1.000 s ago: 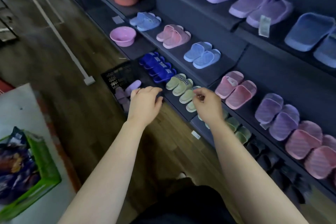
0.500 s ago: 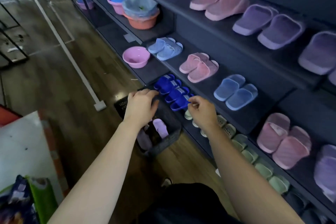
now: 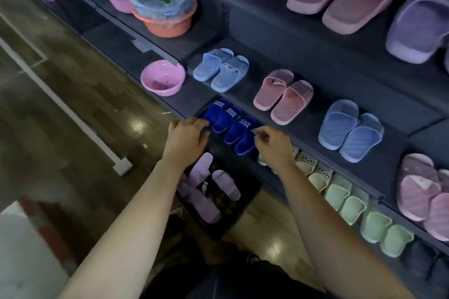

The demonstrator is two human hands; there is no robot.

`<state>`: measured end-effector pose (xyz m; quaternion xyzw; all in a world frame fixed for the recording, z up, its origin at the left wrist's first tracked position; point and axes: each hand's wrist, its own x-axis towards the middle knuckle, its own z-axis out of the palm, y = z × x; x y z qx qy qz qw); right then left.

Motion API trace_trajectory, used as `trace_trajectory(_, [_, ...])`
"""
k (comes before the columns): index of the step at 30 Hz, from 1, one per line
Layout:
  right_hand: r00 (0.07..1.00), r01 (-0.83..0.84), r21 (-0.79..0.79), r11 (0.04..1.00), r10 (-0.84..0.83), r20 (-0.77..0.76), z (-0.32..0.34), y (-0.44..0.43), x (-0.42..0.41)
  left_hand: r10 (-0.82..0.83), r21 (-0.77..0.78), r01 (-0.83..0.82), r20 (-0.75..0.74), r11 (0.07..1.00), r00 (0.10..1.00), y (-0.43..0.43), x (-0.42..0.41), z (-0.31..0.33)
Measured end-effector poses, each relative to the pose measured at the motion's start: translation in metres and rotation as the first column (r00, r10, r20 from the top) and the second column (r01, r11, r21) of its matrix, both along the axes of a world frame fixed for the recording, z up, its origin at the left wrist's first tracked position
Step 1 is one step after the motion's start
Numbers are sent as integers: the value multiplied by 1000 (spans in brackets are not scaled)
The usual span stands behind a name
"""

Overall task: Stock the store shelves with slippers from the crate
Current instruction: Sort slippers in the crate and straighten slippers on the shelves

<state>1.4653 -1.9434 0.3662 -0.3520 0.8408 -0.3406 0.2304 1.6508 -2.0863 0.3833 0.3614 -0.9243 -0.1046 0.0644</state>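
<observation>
Black crate (image 3: 246, 193) is low in front of the shelves (image 3: 303, 127), with light purple slippers (image 3: 200, 170) lying in it. I see the left hand (image 3: 187, 138) with its fingers curled over the crate's far rim. The right hand (image 3: 274, 150) has its fingers pinched together just beside the dark blue slippers (image 3: 233, 126), but I cannot tell what they hold.

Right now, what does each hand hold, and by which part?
Left hand grips the black crate by its far rim. Right hand pinches something small near the dark blue slippers; what, cannot be told.
</observation>
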Motion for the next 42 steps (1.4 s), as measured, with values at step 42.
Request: trace_trajectory(42, [932,327,366,871,-362,28,-679,-77,54,-556,317,521,22,792,831,-192,-12,-675])
